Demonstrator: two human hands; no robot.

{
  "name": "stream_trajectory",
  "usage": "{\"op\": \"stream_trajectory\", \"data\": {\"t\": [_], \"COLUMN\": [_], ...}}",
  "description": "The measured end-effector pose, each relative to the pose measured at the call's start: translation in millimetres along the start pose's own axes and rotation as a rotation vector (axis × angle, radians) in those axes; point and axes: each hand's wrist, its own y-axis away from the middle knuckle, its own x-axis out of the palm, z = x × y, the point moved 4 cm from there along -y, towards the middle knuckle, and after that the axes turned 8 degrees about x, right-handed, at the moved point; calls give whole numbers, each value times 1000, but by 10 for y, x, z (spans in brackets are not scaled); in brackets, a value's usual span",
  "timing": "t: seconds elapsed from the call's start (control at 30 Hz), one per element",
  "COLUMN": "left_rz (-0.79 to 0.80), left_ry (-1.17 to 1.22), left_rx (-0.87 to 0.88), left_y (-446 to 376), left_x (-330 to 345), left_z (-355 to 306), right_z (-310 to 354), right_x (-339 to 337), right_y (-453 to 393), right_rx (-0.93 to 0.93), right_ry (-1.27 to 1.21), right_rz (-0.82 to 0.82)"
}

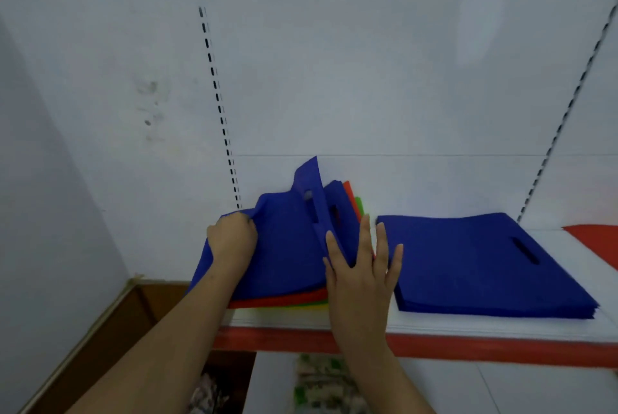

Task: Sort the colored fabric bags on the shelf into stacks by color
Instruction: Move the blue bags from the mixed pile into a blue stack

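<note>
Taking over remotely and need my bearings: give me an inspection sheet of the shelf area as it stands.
Surface: white shelf with a red front edge.
Job's things: mixed pile, blue bags over red, green and yellow; top blue bag lifted; sorted blue stack lying flat to its right; red bag at far right.
Clutter: nothing seen.
Grippers: left hand clenched on the top blue bag; right hand open, fingers spread, against the pile's right side.
Cables: nothing seen.
Surroundings: white back panel, slotted uprights, patterned items below, blurred.

2 bare forearms enter from 6 and 7 o'clock, no sleeves showing. The left hand (232, 238) and right hand (363, 266) wear no gloves, rings, watch or bracelet; fingernails are short and unpainted.
</note>
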Motion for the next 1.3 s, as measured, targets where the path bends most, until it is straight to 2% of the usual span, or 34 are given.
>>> {"op": "stream_trajectory", "data": {"t": [0.1, 0.2, 0.27, 0.43, 0.57, 0.67, 0.77, 0.9, 0.97, 1.03, 1.17, 1.3], "left_rz": [-88, -192, -245, -381, -308, -266, -63, 231, 371, 396, 364, 352], "left_ry": [193, 297, 333, 335, 350, 268, 91, -51, -59, -2, 128, 245], "left_rx": [75, 177, 255, 539, 608, 680, 611, 498, 362, 260, 219, 206], "left_y": [-4, 11, 26, 178, 256, 412, 566, 713, 787, 784, 666, 540], "left_x": [-304, -595, -691, -629, -341, -153, 240, 939, 1144, 1204, 1213, 1276], "left_z": [-289, -798, -1182, -2160, -2793, -3174, -3364, -3272, -3167, -3114, -3074, -2985], "right_z": [-147, -496, -789, -1643, -2229, -2582, -2869, -3217, -3311, -3352, -3375, -3355], "right_x": [-201, -463, -631, -780, -752, -703, -599, -390, -366, -364, -320, -242], "right_y": [-134, -240, -314, -420, -436, -429, -403, -257, -185, -179, -251, -366], "right_rx": [64, 275, 404, 599, 635, 634, 592, 663, 698, 700, 768, 698], "right_ry": [-162, -464, -574, -477, -452, -409, -245, 81, 77, 35, -65, 40], "right_rz": [-13, 67, 60, -11, -28, -13, 24, 249, 277, 280, 304, 436]}}
